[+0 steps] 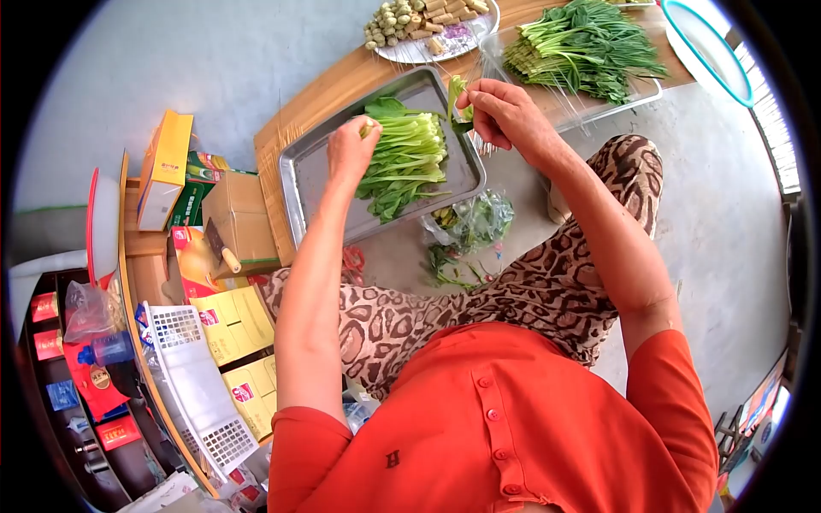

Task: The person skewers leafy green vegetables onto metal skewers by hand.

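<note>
My left hand (352,147) is closed above the left part of a metal tray (301,184), a small yellow-green bit showing at its fingertips; what it grips is mostly hidden. Over the tray's right rim, my right hand (506,113) pinches a leafy green (456,94) with a pale stalk and a darker leaf below. A row of leafy greens (409,150) lies in the tray between and below both hands, pale stalks side by side and leaves toward the ends.
Behind stand a plate of skewered food (462,36) and a clear tray heaped with skewered greens (581,51). A plastic bag of scraps (479,218) sits on the floor before my knees. Left are cardboard boxes (244,214), a knife (224,248) and a white basket (192,376).
</note>
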### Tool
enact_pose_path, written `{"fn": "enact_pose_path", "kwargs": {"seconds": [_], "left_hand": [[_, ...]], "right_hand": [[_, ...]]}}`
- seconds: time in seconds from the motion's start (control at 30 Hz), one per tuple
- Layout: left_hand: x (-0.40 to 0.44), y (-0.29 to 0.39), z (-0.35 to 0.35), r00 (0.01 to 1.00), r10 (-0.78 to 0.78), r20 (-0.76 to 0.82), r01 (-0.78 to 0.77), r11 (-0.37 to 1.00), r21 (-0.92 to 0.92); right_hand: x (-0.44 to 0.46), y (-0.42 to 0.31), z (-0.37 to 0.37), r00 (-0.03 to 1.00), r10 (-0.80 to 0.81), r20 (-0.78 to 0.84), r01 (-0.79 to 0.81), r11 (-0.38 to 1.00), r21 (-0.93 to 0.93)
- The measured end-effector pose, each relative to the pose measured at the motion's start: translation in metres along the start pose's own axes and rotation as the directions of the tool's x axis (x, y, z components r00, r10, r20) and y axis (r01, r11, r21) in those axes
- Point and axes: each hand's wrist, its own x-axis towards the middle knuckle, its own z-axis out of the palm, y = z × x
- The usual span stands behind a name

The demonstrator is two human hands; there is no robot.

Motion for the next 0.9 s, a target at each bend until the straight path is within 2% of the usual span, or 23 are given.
{"fn": "enact_pose_path", "kwargs": {"seconds": [0.03, 0.07, 0.3, 0.47, 0.6, 0.67, 0.7, 0.77, 0.83, 0.9], "left_hand": [[0.0, -0.003, 0.011, 1.0, -0.011, 0.018, 0.01, 0.999, 0.037], [0.002, -0.011, 0.025, 0.998, 0.056, 0.004, -0.056, 0.997, 0.047], [0.007, -0.01, 0.065, 0.998, 0.046, 0.047, -0.052, 0.99, 0.13], [0.011, -0.014, 0.078, 0.992, 0.069, 0.102, -0.086, 0.982, 0.168], [0.011, -0.013, 0.076, 0.995, 0.056, 0.087, -0.071, 0.982, 0.176], [0.01, -0.016, 0.072, 0.991, 0.13, -0.042, -0.125, 0.986, 0.109], [0.011, -0.02, 0.068, 0.991, 0.128, -0.043, -0.122, 0.987, 0.108], [0.012, -0.028, 0.059, 0.97, 0.139, -0.198, -0.14, 0.99, 0.005], [0.012, -0.021, 0.033, 0.952, 0.052, -0.302, -0.067, 0.997, -0.04], [0.012, -0.018, 0.005, 0.918, -0.023, -0.396, -0.07, 0.974, -0.217]], "right_hand": [[0.0, 0.0, 0.0, 1.0, 0.02, 0.0, -0.02, 1.0, 0.005], [0.0, 0.002, 0.0, 0.999, 0.043, 0.003, -0.043, 0.999, 0.009], [0.004, -0.001, 0.002, 0.998, 0.059, -0.004, -0.06, 0.998, -0.004], [0.005, 0.002, 0.004, 0.997, 0.07, 0.019, -0.07, 0.998, 0.001], [0.006, 0.004, 0.003, 0.996, 0.087, 0.012, -0.087, 0.996, -0.003], [0.005, 0.004, 0.004, 0.996, 0.092, 0.01, -0.091, 0.996, -0.014], [0.005, 0.005, 0.004, 0.996, 0.094, 0.006, -0.094, 0.995, -0.02], [0.003, 0.005, 0.005, 0.995, 0.095, 0.007, -0.095, 0.995, -0.03], [0.004, 0.008, 0.005, 0.995, 0.104, 0.011, -0.103, 0.994, -0.028], [0.003, 0.011, 0.007, 0.994, 0.107, 0.016, -0.106, 0.994, -0.033]]}}
